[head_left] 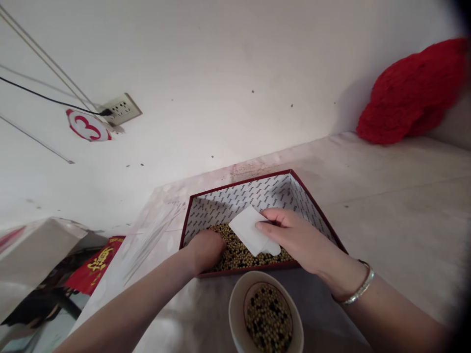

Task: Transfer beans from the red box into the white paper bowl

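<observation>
Clock is from my view's centre, 12 up.

Box [253,193] at 5 on the pale surface [397,201]: red rim, white lining with lettering too small for me to read. Beads [239,255], tan and black, lie in it. I lose its near left part behind the left hand [208,250] and the near right corner behind the right arm.

Left hand at 7, inside the box. Its fingertips are hidden down at the beads, so I can't tell if that grip is open or closed, or has any beads in it.

Right hand [290,233] at 4, grip closed on white paper [252,233], thumb on top, fingers partly hidden. Paper masks some beads; can't tell if its lower edge touches them. Bracelet [362,289] on that wrist. Both forearms run out of frame.

Bowl [237,314] between 5 and 6, more of the same beads inside, near side cut off at the bottom. Can't confirm whether it touches the box.

Red bundle [415,93] at 2, right end lost in the dark edge; can't make out what it is. Outlet [123,109] at 10, plug in. Red bag [97,264] at 8, yellow characters skewed, partly covered.
</observation>
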{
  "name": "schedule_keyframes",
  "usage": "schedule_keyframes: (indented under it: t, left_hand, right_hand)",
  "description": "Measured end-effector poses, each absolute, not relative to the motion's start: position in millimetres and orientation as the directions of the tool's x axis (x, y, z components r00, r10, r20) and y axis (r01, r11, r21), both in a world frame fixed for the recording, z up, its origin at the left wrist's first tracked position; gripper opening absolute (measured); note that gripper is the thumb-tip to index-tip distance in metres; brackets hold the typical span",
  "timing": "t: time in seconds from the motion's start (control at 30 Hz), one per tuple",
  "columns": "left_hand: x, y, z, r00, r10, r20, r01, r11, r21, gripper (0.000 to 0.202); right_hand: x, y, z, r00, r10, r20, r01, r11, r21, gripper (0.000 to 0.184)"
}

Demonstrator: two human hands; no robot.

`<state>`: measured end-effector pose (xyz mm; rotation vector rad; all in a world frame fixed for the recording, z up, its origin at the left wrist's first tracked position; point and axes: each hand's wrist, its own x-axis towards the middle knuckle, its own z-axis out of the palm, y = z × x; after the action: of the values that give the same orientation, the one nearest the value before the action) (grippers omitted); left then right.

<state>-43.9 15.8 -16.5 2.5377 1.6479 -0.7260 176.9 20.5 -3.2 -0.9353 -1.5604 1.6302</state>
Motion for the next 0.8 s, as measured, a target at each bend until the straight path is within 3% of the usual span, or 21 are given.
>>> schedule_keyframes:
  t: [0.13, 0.2, 0.23, 0.3, 0.4, 0.5, 0.8]
  left_hand:
    - [-39, 11, 2, 0.305, 0.919, -0.249, 0.900, -0.364, -0.241, 0.014]
    - [-32, 1, 16, 0.315, 0.943, -0.107, 0.921, -0.331, -0.206, 0.015]
    - [-28, -6, 23, 0.330, 0.944, -0.016, 0.930, -0.328, -0.168, 0.016]
    - [-17, -19, 32, 0.389, 0.866, 0.315, 0.912, -0.411, 0.006, 0.014]
    - [0, -32, 35, 0.398, 0.677, 0.620, 0.834, -0.548, 0.064, 0.006]
    - [10, -31, 29, 0.391, 0.584, 0.711, 0.821, -0.570, 0.017, 0.018]
    - [15, -18, 22, 0.363, 0.509, 0.780, 0.833, -0.553, -0.027, 0.016]
  right_hand:
    - [177, 22, -3, -0.511, 0.859, -0.038, -0.007, -0.048, -0.999, 0.016]
    - [177, 23, -3, -0.517, 0.855, -0.030, -0.005, -0.038, -0.999, 0.016]
    - [178, 23, -3, -0.522, 0.852, -0.030, -0.005, -0.037, -0.999, 0.016]
    - [178, 22, -2, -0.530, 0.847, -0.042, 0.000, -0.050, -0.999, 0.017]
    - [178, 20, 0, -0.540, 0.839, -0.062, -0.009, -0.079, -0.997, 0.015]
    - [178, 19, 0, -0.593, 0.804, -0.049, -0.065, -0.108, -0.992, 0.012]
    - [182, 21, -7, -0.694, 0.720, -0.015, -0.176, -0.189, -0.966, 0.011]
